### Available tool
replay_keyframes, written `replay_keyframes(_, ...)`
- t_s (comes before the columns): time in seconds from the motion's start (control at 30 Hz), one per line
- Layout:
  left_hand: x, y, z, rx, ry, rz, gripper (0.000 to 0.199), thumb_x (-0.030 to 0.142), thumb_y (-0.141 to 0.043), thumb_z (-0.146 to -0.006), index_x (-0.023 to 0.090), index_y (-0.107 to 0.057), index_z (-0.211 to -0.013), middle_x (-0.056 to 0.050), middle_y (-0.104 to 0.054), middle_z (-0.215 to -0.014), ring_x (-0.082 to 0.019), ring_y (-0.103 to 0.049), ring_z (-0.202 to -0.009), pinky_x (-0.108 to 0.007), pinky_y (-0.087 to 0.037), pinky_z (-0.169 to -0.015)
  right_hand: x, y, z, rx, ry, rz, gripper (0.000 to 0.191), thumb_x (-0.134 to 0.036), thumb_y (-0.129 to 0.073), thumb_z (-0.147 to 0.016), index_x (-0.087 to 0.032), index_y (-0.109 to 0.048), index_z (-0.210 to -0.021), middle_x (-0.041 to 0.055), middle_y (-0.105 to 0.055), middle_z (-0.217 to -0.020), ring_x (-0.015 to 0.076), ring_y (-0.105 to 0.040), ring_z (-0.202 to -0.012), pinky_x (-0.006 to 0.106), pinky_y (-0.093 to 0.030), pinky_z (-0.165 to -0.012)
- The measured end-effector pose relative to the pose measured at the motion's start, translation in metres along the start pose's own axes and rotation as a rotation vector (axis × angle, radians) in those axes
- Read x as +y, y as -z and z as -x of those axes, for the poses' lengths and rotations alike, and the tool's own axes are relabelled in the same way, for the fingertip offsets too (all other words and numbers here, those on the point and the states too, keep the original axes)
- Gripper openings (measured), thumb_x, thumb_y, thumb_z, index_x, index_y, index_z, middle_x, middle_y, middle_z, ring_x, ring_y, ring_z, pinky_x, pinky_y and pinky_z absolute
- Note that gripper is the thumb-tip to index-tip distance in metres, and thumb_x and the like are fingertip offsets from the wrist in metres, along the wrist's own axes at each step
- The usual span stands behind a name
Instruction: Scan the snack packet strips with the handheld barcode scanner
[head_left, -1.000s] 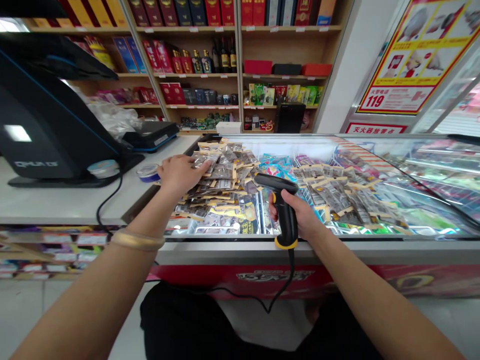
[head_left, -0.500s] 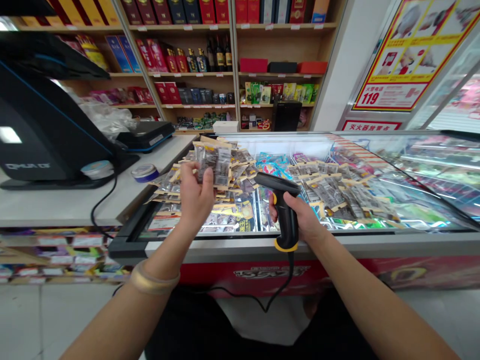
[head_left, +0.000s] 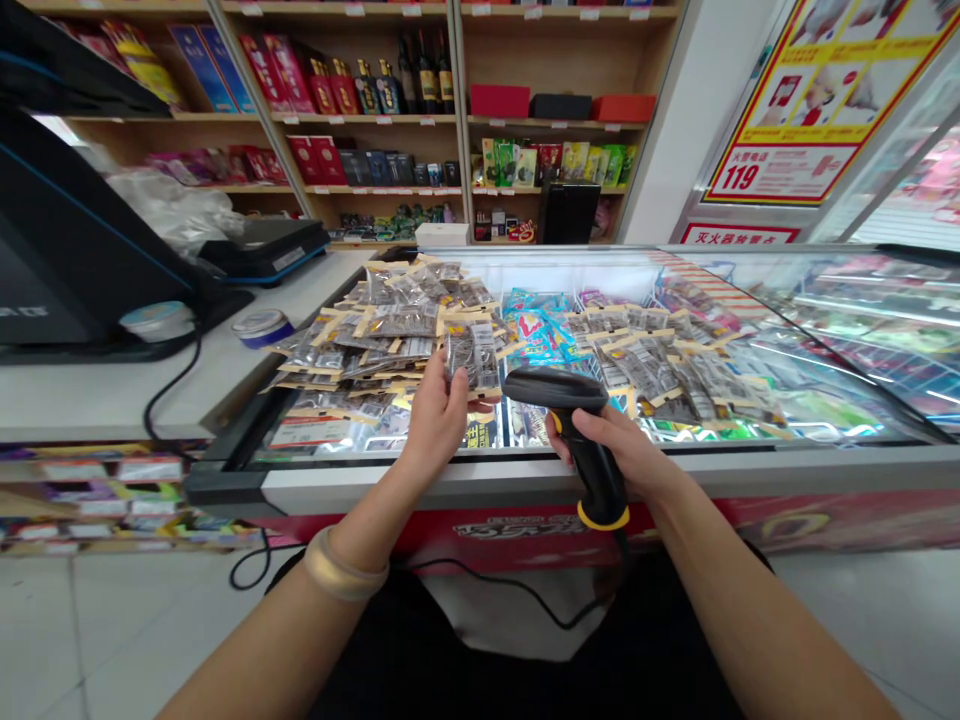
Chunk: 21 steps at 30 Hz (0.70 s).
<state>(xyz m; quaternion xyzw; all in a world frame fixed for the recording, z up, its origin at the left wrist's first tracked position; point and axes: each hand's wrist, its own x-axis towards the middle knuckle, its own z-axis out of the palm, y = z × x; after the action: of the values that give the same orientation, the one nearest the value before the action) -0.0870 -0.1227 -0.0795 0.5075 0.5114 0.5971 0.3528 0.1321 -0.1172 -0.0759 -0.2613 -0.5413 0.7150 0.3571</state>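
Note:
My left hand point(head_left: 441, 405) grips a small clear snack packet point(head_left: 474, 352) with dark contents and tan ends, thumb on its face. To its right, my right hand point(head_left: 611, 440) is wrapped round the handle of a black barcode scanner point(head_left: 559, 388) with yellow trim. The scanner's head points left, close to the packet's right edge. Behind my left hand, a heap of similar packets point(head_left: 390, 320) lies on the glass top of a chest freezer point(head_left: 450, 490). Another group of such packets point(head_left: 652, 365) is spread on the glass to the right.
On the left counter point(head_left: 285, 305) stand a dark terminal point(head_left: 67, 230), a round tin point(head_left: 261, 327) and a black scale point(head_left: 266, 250). The scanner's cable point(head_left: 517, 595) loops low in front of the freezer. Shelves point(head_left: 367, 120) with bottles and boxes line the back.
My left hand has moved right and slightly down with the packet, bringing it beside the scanner's head. The scanner has tilted, its handle base swinging right. The whole view has shifted slightly.

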Motion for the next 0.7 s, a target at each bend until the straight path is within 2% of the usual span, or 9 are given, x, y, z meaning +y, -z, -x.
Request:
replay_keyframes(0.27, -0.0026, 0.0005, 0.0019, 0.020, -0.014, -0.012, 0.031, 0.035, -0.047, -0.094, 0.022, -0.046, -0.122, -0.008, -0.067, -0.112, -0.015, -0.070, -0.064, -0.029, -0.059, -0.055, 0.0026, -0.0002, -0.0050, 0.020, -0.018, 0.052, 0.044, -0.058, -0.072, -0.075, -0.015, -0.064, -0.081, 0.0005, -0.057, -0.065, 0.0112, -0.047, -0.056, 0.026, -0.034, -0.054)
replay_keyframes(0.5, -0.0006, 0.0002, 0.0025, 0.027, -0.002, -0.042, 0.025, 0.032, -0.046, -0.094, 0.021, -0.048, -0.116, -0.006, -0.066, -0.100, -0.015, -0.069, -0.061, -0.032, -0.061, -0.059, 0.0010, -0.0011, -0.0056, 0.031, -0.027, 0.044, 0.046, -0.060, -0.073, -0.073, -0.015, -0.063, -0.078, 0.0011, -0.056, -0.065, 0.0115, -0.047, -0.056, 0.026, -0.036, -0.054)
replay_keyframes(0.6, -0.0027, 0.0014, 0.0015, 0.004, -0.005, -0.059, 0.027, 0.035, -0.048, -0.092, 0.022, -0.048, -0.115, -0.007, -0.066, -0.106, -0.016, -0.070, -0.065, -0.032, -0.061, -0.059, 0.0018, -0.0020, -0.0061, 0.039, -0.024, 0.052, 0.049, -0.063, -0.072, -0.072, -0.015, -0.064, -0.078, 0.0018, -0.056, -0.064, 0.0116, -0.047, -0.055, 0.026, -0.035, -0.051)
replay_keyframes(0.7, -0.0045, 0.0025, 0.0003, -0.043, 0.006, -0.111, 0.033, 0.034, -0.051, -0.089, 0.021, -0.048, -0.120, -0.008, -0.066, -0.111, -0.017, -0.071, -0.068, -0.033, -0.062, -0.060, 0.0044, -0.0021, -0.0067, 0.023, 0.038, 0.032, 0.046, -0.060, -0.070, -0.075, -0.015, -0.066, -0.081, 0.0010, -0.055, -0.063, 0.0114, -0.046, -0.056, 0.025, -0.034, -0.051)
